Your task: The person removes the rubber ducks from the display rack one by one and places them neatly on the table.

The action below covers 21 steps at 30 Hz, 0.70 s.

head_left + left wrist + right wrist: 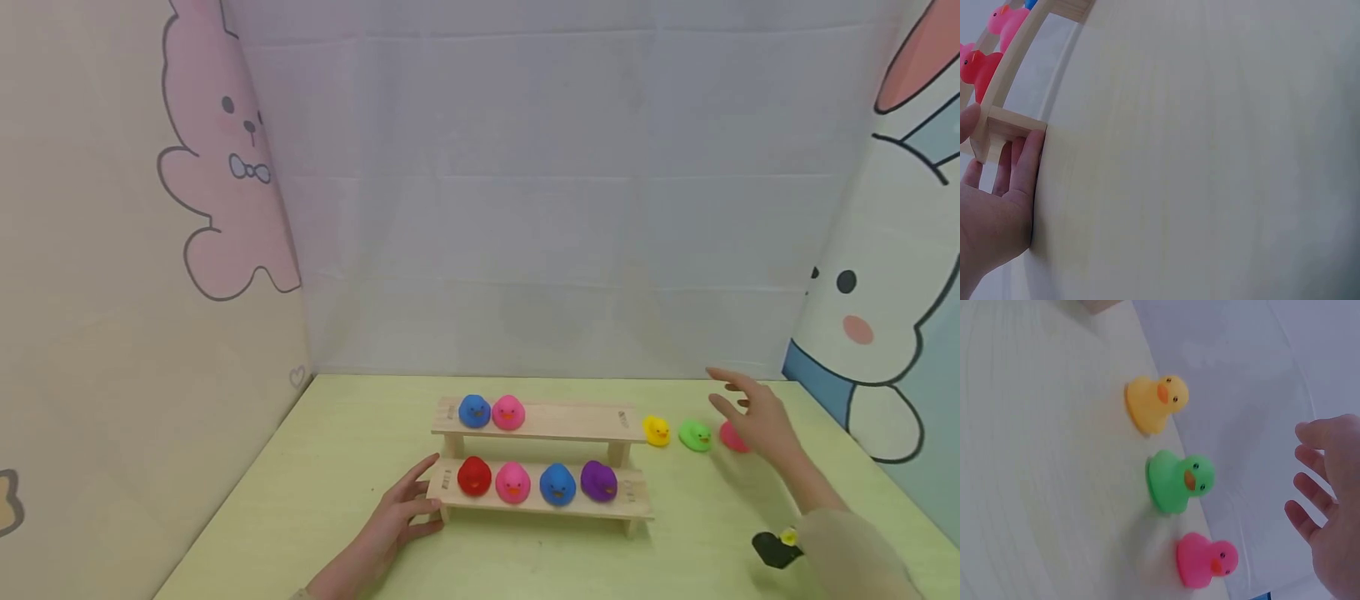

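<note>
My left hand [390, 521] grips the left end of a two-tier wooden rack [532, 423]. In the left wrist view its fingers [1025, 172] lie under the lower shelf, against the leg. The lower shelf holds a red duck [474, 477], a pink duck [513, 482], a blue duck [557, 485] and a purple duck [599, 482]. On the upper shelf sit another blue duck [474, 412] and pink duck [508, 412]. My right hand [765, 425] is raised over a loose pink duck [733, 437], fingers spread, holding nothing.
Right of the rack, a yellow duck [1150, 403] and a green duck [1175, 481] stand in line with the loose pink one. A small black and yellow object [776, 548] lies by the right sleeve. White fabric [555, 208] hangs behind the table.
</note>
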{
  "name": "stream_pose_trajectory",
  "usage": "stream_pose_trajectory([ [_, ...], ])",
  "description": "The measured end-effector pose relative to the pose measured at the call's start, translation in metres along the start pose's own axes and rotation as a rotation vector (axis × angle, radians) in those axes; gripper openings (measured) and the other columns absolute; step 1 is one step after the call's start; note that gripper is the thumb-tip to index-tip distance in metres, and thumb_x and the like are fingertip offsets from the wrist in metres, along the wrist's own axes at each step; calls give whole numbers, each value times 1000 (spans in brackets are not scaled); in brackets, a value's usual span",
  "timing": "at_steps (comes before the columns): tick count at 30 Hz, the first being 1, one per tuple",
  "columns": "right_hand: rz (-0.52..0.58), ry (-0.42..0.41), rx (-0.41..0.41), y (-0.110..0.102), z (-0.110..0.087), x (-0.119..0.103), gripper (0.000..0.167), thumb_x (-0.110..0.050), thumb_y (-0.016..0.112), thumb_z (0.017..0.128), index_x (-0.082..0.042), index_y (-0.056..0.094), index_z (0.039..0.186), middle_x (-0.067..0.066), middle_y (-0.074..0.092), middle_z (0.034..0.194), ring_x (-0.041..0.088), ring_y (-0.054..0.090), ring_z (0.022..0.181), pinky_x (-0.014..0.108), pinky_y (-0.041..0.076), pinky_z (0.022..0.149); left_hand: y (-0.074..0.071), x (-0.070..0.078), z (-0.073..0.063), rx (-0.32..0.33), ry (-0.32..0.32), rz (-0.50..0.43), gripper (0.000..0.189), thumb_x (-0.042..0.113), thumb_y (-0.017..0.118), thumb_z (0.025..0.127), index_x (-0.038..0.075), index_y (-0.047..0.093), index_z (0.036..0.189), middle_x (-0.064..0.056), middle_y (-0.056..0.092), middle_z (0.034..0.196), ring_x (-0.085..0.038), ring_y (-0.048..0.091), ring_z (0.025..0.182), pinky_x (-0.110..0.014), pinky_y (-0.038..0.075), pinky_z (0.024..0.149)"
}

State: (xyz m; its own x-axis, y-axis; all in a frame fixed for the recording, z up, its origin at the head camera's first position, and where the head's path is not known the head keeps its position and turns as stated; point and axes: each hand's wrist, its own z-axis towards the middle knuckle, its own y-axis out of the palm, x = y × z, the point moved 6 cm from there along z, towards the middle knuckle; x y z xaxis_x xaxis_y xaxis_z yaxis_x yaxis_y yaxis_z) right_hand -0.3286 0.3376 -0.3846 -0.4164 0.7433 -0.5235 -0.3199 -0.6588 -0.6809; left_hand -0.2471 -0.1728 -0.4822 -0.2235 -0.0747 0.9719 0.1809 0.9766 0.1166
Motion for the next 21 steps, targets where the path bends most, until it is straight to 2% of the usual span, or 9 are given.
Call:
stream_pose_trajectory([
  [2, 9, 2, 12, 2, 5, -13, 42, -8, 61, 97, 1, 51, 137, 27, 52, 130, 45, 50, 109, 58, 46, 84, -1, 0, 0, 1, 4, 1, 77, 12, 68, 88, 14, 30, 154, -19, 50, 126, -26, 59, 104, -46, 52, 87],
  [4, 22, -1, 27, 4, 11, -25, 42, -10, 61, 97, -1, 52, 137, 24, 52, 132, 43, 51, 110, 45, 48, 86, -1, -1, 1, 0, 7, 0, 77, 12, 69, 88, 14, 30, 154, -18, 50, 127, -26, 59, 104, -46, 52, 87],
  [5, 31, -7, 37, 5, 13, -31, 42, -10, 61, 97, -1, 52, 137, 23, 53, 133, 42, 51, 110, 42, 48, 86, -1, -1, 1, -1, 9, 0, 77, 13, 69, 88, 14, 30, 154, -18, 50, 127, -27, 59, 104, -46, 52, 87],
  [7, 56, -19, 55, 8, 17, -43, 42, -11, 61, 97, -3, 53, 137, 20, 53, 133, 40, 52, 110, 30, 46, 85, -2, -1, 1, -1, 9, -1, 77, 13, 69, 88, 14, 30, 154, -18, 50, 127, -27, 59, 104, -45, 52, 87],
  [9, 88, -33, 72, 11, 21, -54, 41, -12, 61, 98, -5, 54, 137, 18, 54, 133, 38, 52, 111, 23, 43, 85, -2, -1, 2, -3, 7, -2, 77, 13, 69, 88, 15, 30, 154, -18, 50, 127, -27, 59, 104, -45, 52, 87],
  [11, 117, -45, 87, 14, 24, -66, 40, -13, 60, 98, -5, 54, 137, 16, 55, 133, 35, 52, 111, 24, 43, 85, -1, -1, 1, -5, 6, -1, 77, 13, 68, 88, 15, 30, 154, -19, 50, 128, -27, 59, 104, -46, 52, 87],
  [12, 129, -48, 95, 15, 26, -72, 40, -14, 60, 98, -6, 55, 137, 14, 56, 132, 33, 52, 110, 19, 42, 84, -1, -1, 1, -6, 5, 1, 77, 13, 68, 88, 15, 29, 154, -19, 49, 128, -27, 59, 104, -46, 52, 87],
  [19, 255, -92, 127, 28, 36, -115, 37, -9, 60, 97, -7, 58, 134, 7, 60, 128, 7, 52, 107, 15, 42, 85, -1, -1, 2, -8, 5, 6, 77, 12, 67, 88, 14, 28, 155, -20, 48, 129, -26, 59, 103, -46, 51, 88],
  [21, 297, -111, 129, 35, 37, -127, 37, -7, 61, 96, -8, 58, 133, 6, 60, 128, 6, 52, 107, 17, 43, 85, -1, -1, 2, -9, 3, 7, 77, 12, 67, 88, 14, 28, 155, -20, 48, 129, -26, 59, 103, -46, 51, 88],
])
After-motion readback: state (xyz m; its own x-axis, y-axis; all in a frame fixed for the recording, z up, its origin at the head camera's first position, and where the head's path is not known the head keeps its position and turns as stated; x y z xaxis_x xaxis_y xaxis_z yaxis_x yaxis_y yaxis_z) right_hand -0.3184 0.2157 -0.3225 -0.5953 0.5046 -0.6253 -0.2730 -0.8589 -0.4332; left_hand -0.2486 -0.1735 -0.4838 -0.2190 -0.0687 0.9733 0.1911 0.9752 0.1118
